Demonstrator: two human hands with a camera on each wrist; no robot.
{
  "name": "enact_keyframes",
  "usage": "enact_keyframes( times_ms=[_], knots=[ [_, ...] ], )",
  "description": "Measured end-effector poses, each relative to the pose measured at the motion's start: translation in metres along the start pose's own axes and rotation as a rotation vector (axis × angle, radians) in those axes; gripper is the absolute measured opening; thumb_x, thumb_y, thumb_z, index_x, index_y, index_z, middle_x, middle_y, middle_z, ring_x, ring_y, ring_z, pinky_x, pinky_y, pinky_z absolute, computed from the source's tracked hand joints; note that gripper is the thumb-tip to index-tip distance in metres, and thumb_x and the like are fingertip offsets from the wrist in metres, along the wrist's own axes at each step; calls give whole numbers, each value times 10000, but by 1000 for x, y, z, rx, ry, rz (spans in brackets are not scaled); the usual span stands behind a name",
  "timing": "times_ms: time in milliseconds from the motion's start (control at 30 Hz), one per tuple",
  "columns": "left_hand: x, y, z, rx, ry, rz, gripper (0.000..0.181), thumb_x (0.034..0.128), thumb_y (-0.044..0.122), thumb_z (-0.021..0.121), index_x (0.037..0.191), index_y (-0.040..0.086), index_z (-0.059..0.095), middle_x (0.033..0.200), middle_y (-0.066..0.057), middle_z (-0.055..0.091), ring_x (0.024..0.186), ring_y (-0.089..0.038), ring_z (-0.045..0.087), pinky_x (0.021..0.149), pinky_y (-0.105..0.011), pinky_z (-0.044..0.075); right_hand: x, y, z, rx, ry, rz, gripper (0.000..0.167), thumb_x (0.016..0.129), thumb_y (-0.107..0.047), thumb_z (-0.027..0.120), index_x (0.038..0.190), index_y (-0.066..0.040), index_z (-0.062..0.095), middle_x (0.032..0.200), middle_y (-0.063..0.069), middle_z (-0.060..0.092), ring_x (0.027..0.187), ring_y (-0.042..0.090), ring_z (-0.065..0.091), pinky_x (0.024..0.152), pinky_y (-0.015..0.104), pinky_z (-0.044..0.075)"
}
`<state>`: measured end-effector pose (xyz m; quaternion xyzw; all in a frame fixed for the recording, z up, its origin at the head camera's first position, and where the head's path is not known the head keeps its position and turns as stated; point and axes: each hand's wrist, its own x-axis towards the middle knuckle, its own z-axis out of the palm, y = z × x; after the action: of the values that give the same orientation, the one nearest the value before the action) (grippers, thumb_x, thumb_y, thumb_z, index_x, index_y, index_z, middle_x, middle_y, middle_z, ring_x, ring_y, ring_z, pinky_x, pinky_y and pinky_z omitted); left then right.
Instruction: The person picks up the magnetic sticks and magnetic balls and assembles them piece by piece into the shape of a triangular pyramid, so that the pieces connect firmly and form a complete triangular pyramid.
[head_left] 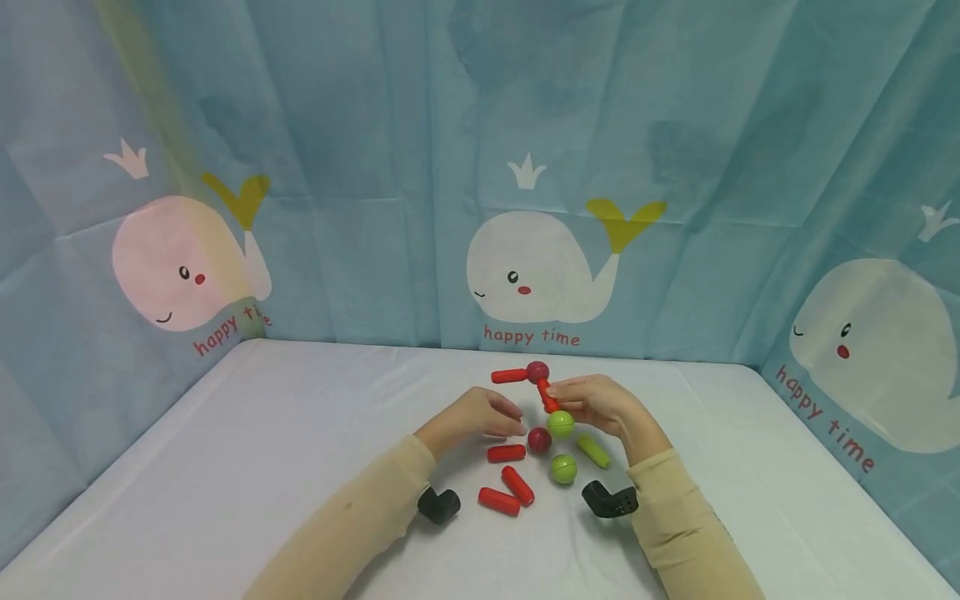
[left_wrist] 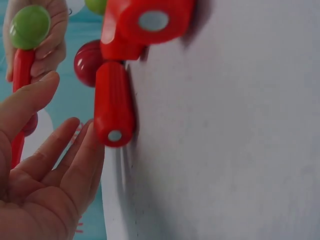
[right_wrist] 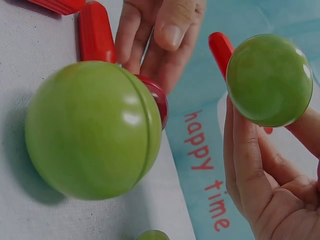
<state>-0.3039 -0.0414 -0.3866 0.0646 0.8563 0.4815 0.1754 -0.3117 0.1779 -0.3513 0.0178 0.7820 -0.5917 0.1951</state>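
the right hand (head_left: 609,402) pinches a red rod (head_left: 545,391) between thumb and fingers, holding it above the white table (head_left: 322,417). that rod belongs to a joined chain: a lime green ball (head_left: 560,424) sits on its near end, a dark red ball (head_left: 537,372) on its far end, and from this far ball a second red rod (head_left: 509,376) runs out to the left. the left hand (head_left: 482,414) is to the left of the chain, its thumb and fingers apart and slightly bent — the fingertips come close to a loose red rod (head_left: 506,453) on the table, though whether they touch it i cannot tell. just right of this rod lies a loose dark red ball (head_left: 539,440), below the held chain. nearer still, and a little to the right, is a loose green ball (head_left: 564,469), with a lime green rod (head_left: 593,450) lying aslant on its far right side. two more red rods lie at the near left of the group, a slanted one (head_left: 517,486) just beside a flatter-lying one (head_left: 498,502). the loose rods facing the left wrist view show pale round discs in their ends. black devices (head_left: 438,506) (head_left: 609,501) sit at both wrists, by beige sleeves (head_left: 352,517), and a blue whale-print cloth (head_left: 360,167) hangs behind the far edge.
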Motion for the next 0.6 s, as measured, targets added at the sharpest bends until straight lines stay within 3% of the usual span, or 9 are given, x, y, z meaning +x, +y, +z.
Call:
enact_keyframes(
  times_ms=[300,600],
  knots=[
    [2,7,16,21,-9,38,337,789,298,835,1074,140,750,1007,13,716,857,-163,646,840,-320,570,-1,1,-4,34,-15,-18,473,956,-251,651,1316,51,593,978,-15,723,873,112,663,857,271,582],
    [1,11,22,80,-29,48,314,797,296,825,1078,171,763,1025,23,715,971,-177,578,858,-361,548,0,1,-4,50,-18,-14,477,952,-251,658,1317,49,594,975,-16,726,869,109,673,849,267,584]
  ],
)
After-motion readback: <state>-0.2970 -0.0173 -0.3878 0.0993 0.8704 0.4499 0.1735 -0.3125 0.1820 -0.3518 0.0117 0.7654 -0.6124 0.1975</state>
